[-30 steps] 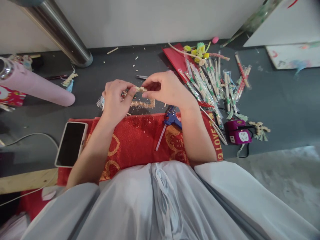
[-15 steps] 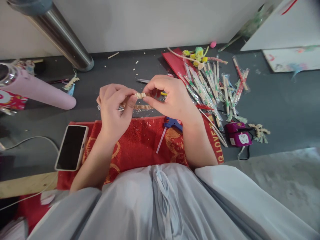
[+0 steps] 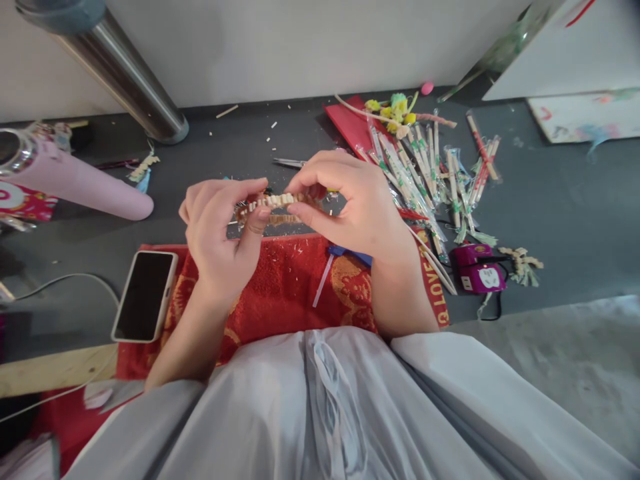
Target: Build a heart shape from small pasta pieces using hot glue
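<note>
Between my two hands is a ring of small pale wooden pieces [image 3: 278,200], with a browner far side showing below its near edge. My right hand [image 3: 357,200] pinches its right part between thumb and fingers. My left hand [image 3: 217,230] holds the left part, thumb against the lower edge and index finger lifted a little above it; its other fingers are partly hidden behind. Under my right wrist lies a blue glue gun [image 3: 353,255], mostly covered, with a whitish glue stick [image 3: 324,281] trailing out. Scissors [image 3: 289,162] lie just beyond the hands.
A red patterned towel [image 3: 280,293] lies before me, a phone [image 3: 144,297] at its left. A pink bottle [image 3: 90,177] and a steel table leg [image 3: 125,73] stand left. Wrapped chopsticks [image 3: 407,173] and a purple power adapter [image 3: 477,268] are right.
The ring has turned so more of its pale pieces face me. My left hand has shifted left and slightly down, its index finger lifting off. My right hand now covers more of the glue gun.
</note>
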`<state>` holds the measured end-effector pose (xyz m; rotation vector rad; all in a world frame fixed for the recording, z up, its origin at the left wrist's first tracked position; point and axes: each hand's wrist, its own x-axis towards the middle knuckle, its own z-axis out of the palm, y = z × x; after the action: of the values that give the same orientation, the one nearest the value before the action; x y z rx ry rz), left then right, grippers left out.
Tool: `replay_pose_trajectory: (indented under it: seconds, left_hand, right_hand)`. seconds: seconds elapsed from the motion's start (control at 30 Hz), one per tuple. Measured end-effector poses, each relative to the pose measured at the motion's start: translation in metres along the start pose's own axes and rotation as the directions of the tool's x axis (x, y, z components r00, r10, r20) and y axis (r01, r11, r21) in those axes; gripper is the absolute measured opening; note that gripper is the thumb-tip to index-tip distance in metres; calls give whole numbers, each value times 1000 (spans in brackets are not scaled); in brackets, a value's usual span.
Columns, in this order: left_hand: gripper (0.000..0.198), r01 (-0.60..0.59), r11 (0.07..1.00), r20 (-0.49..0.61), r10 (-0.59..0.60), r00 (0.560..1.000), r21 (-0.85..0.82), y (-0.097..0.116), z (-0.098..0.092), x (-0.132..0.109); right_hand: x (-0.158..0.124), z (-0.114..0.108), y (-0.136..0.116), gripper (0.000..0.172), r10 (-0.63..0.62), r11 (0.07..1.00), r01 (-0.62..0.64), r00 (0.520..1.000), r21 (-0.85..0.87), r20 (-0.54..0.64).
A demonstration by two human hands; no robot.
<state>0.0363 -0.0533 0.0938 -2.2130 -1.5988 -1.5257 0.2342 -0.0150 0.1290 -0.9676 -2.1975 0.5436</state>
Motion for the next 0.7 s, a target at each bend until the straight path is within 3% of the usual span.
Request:
replay_pose_trajectory:
  seconds: [0.2, 0.4, 0.7]
  left_hand:
    - [16, -126, 991, -32, 124, 992, -47, -3, -5, 1]
    - [11, -204, 979, -60, 202, 977, -23, -3, -7, -1]
    - [12, -209, 978, -72, 210, 975, 28, -2, -9, -2]
  right_hand:
    - [-6, -2, -4, 9, -3, 998, 4, 1000, -70, 11]
    - [-10, 4, -4, 9, -243, 967, 254, 947, 27, -211]
    - [-11, 5, -2, 15, -207, 978, 204, 972, -45, -111]
